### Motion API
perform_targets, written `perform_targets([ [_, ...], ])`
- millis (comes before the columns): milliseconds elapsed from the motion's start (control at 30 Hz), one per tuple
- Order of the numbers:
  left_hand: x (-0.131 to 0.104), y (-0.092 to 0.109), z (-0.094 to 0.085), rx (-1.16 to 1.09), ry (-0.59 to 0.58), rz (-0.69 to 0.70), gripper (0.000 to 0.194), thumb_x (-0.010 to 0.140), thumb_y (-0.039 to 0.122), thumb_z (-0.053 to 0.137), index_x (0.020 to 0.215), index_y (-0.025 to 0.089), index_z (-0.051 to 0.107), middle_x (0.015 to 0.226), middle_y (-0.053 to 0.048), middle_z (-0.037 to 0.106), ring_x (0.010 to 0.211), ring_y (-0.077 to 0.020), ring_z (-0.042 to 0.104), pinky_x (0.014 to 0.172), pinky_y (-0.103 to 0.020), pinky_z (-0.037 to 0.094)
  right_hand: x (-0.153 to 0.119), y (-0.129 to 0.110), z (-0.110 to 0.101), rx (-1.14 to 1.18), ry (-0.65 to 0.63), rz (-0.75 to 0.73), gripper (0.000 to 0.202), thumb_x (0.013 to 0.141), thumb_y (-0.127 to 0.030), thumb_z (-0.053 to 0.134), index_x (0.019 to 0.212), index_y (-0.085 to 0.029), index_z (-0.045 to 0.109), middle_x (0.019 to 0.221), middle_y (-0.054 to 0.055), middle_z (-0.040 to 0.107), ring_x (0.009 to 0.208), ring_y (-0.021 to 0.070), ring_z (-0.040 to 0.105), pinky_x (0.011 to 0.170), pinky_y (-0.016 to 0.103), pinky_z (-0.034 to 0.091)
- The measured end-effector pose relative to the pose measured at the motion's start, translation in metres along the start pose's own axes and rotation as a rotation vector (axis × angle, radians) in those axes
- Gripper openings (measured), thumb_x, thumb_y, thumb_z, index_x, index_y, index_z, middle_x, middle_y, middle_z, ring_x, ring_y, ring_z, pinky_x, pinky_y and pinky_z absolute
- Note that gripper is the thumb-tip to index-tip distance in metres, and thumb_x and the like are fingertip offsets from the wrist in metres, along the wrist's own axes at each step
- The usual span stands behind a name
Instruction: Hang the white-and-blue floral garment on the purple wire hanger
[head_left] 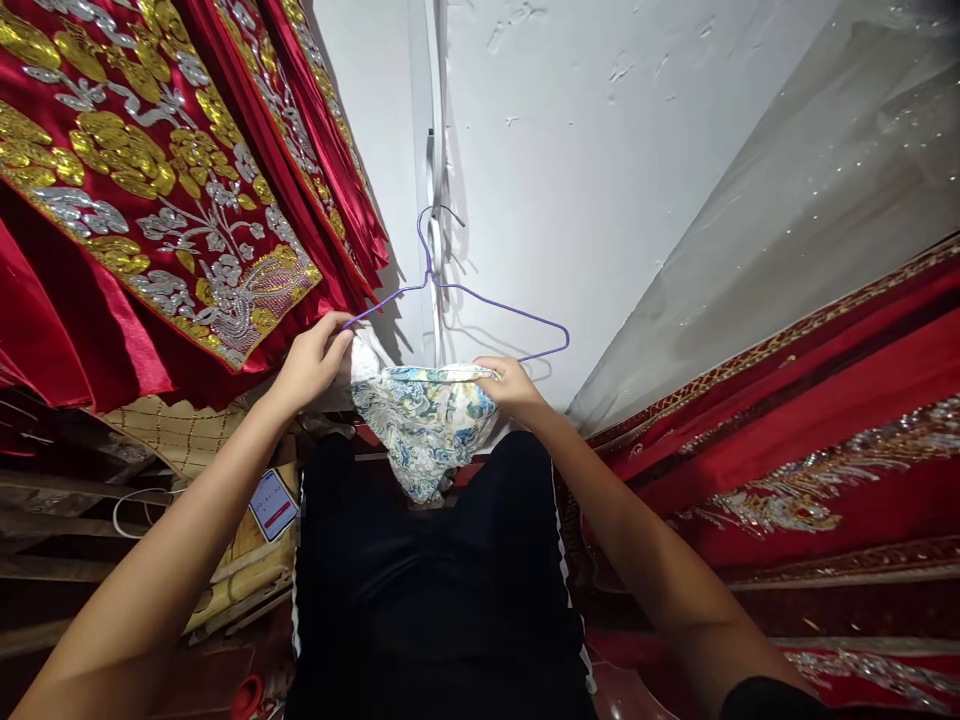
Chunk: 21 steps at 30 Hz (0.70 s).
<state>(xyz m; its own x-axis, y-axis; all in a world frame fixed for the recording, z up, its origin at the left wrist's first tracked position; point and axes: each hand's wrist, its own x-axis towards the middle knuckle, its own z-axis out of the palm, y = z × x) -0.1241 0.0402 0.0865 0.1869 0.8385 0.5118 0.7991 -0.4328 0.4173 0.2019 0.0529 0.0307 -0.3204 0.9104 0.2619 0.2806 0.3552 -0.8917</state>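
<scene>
A purple wire hanger (499, 303) hangs by its hook in front of the white wall. On its left part sits a floral garment (431, 425), white with blue and yellow print, bunched and drooping to a point over my knees. My left hand (316, 358) is closed at the hanger's left end, beside the white upper part of the garment (366, 352). With thumb and fingers, my right hand (511, 385) pinches the garment's right top edge, just below the hanger's bottom bar. The hanger's right corner shows bare. Part of the bottom bar is hidden behind the cloth.
Red garments with gold and silver embroidery (150, 180) hang at the left. Sheer sparkly fabric (780, 200) and red embroidered cloth (825, 470) fill the right side. A phone (273, 505) lies on a bamboo surface (255, 565) by my left leg, near a white cable (120, 515).
</scene>
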Motion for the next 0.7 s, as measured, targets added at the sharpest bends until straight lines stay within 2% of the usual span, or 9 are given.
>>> perform_targets([
  [67, 0.006, 0.011, 0.001, -0.051, 0.010, 0.019, 0.035, 0.098, 0.033, 0.040, 0.125, 0.020, 0.058, 0.102, -0.006, 0.072, 0.092, -0.0195, 0.066, 0.088, -0.029, 0.048, -0.010, -0.009, 0.000, -0.010, 0.015, -0.032, 0.029, 0.072, -0.021, 0.049, 0.090, -0.019, 0.073, 0.086, 0.003, 0.068, 0.078, 0.0189, 0.057, 0.070, 0.029, 0.042],
  [133, 0.010, 0.015, 0.003, -0.050, -0.017, 0.052, 0.031, 0.098, 0.031, 0.040, 0.116, 0.019, 0.062, 0.097, -0.006, 0.072, 0.089, -0.0189, 0.066, 0.087, -0.028, 0.048, -0.019, -0.014, -0.005, -0.041, 0.144, -0.045, 0.052, 0.069, -0.018, 0.050, 0.117, -0.024, 0.070, 0.089, 0.002, 0.069, 0.076, 0.0189, 0.058, 0.073, 0.031, 0.044],
  [267, 0.013, 0.008, 0.006, 0.012, -0.068, 0.079, 0.027, 0.097, 0.030, 0.040, 0.104, 0.018, 0.063, 0.096, -0.008, 0.069, 0.086, -0.0202, 0.064, 0.085, -0.030, 0.048, -0.020, -0.006, -0.038, -0.051, 0.513, -0.060, 0.092, 0.068, -0.020, 0.061, 0.156, -0.024, 0.032, 0.079, 0.002, 0.066, 0.065, 0.0194, 0.054, 0.067, 0.035, 0.045],
  [333, 0.013, 0.006, 0.006, 0.047, -0.068, 0.121, 0.026, 0.096, 0.030, 0.041, 0.103, 0.018, 0.064, 0.099, -0.009, 0.067, 0.091, -0.0220, 0.062, 0.088, -0.033, 0.048, -0.013, 0.002, -0.062, -0.094, 0.560, -0.053, 0.096, 0.067, -0.022, 0.067, 0.156, -0.019, 0.032, 0.077, 0.002, 0.065, 0.066, 0.0203, 0.055, 0.067, 0.035, 0.045],
  [400, 0.014, 0.005, 0.004, 0.071, -0.059, 0.160, 0.026, 0.096, 0.030, 0.042, 0.102, 0.018, 0.065, 0.103, -0.011, 0.064, 0.096, -0.0233, 0.061, 0.091, -0.035, 0.048, -0.008, 0.004, -0.086, -0.166, 0.493, -0.007, 0.078, 0.066, -0.025, 0.070, 0.141, -0.014, 0.053, 0.072, 0.002, 0.063, 0.064, 0.0193, 0.054, 0.063, 0.033, 0.042],
  [467, 0.015, 0.004, 0.002, 0.079, -0.006, 0.164, 0.026, 0.096, 0.029, 0.042, 0.100, 0.018, 0.065, 0.109, -0.012, 0.061, 0.103, -0.0238, 0.059, 0.095, -0.036, 0.047, -0.007, -0.004, -0.104, -0.240, 0.378, 0.033, 0.044, 0.069, -0.029, 0.071, 0.110, -0.013, 0.071, 0.069, 0.002, 0.062, 0.062, 0.0170, 0.051, 0.058, 0.030, 0.036],
  [533, 0.018, 0.001, -0.001, 0.081, 0.091, 0.136, 0.026, 0.097, 0.030, 0.041, 0.099, 0.018, 0.064, 0.114, -0.012, 0.059, 0.112, -0.0247, 0.056, 0.101, -0.037, 0.045, -0.012, -0.021, -0.114, -0.280, 0.236, 0.060, 0.020, 0.074, -0.034, 0.072, 0.080, -0.015, 0.072, 0.063, 0.002, 0.058, 0.058, 0.0140, 0.047, 0.054, 0.029, 0.030],
  [633, 0.024, -0.001, -0.005, 0.051, 0.137, 0.027, 0.028, 0.098, 0.034, 0.039, 0.102, 0.019, 0.062, 0.105, -0.009, 0.063, 0.105, -0.0236, 0.058, 0.097, -0.035, 0.045, -0.019, -0.050, -0.113, -0.156, -0.024, 0.137, 0.034, 0.073, -0.045, 0.079, 0.060, -0.017, 0.063, 0.053, -0.001, 0.049, 0.051, 0.0115, 0.042, 0.051, 0.028, 0.026],
  [700, 0.028, 0.003, -0.004, 0.002, 0.093, -0.037, 0.029, 0.099, 0.036, 0.039, 0.108, 0.020, 0.061, 0.095, -0.005, 0.066, 0.091, -0.0208, 0.061, 0.087, -0.032, 0.047, -0.017, -0.063, -0.101, 0.082, -0.102, 0.199, 0.040, 0.073, -0.054, 0.079, 0.062, -0.018, 0.063, 0.055, 0.000, 0.052, 0.053, 0.0142, 0.049, 0.052, 0.028, 0.034],
])
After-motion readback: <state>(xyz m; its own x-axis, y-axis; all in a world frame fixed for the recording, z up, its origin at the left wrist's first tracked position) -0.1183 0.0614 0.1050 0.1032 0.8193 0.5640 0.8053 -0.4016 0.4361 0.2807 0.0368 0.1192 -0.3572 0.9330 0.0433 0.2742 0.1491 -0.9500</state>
